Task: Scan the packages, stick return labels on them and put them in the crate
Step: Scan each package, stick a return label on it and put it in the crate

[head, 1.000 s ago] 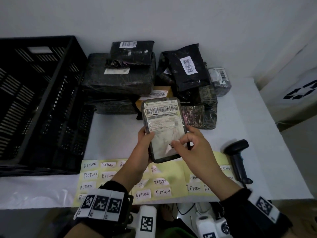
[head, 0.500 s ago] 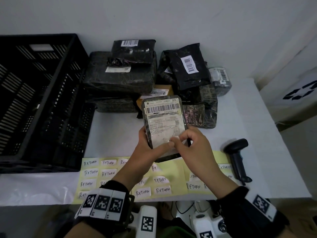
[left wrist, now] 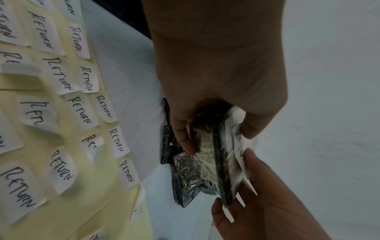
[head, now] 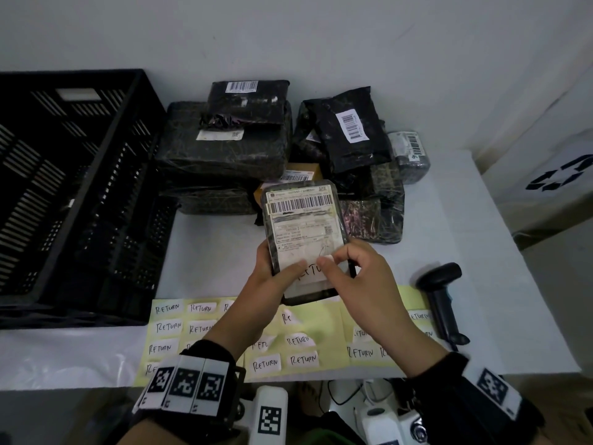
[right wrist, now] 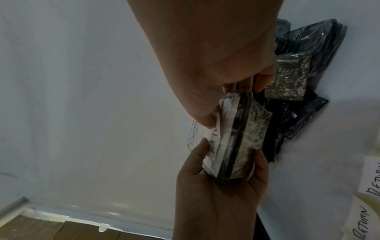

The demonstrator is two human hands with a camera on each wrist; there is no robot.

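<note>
White table (head: 211,252) below: left hand (head: 272,277) grips the package (head: 305,232) steady so right hand (head: 356,277), thumb beside it, presses the return label (head: 309,271) flat.

Both hands (head: 276,277) (head: 356,277) raised, fingers (left wrist: 185,139) curled.

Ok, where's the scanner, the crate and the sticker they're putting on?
scanner (head: 444,303), head view, on its black handle.
crate (head: 106,175), head view, on its right side wall.
sticker (head: 313,271), head view, on the handwriting between the two thumbs.
</note>
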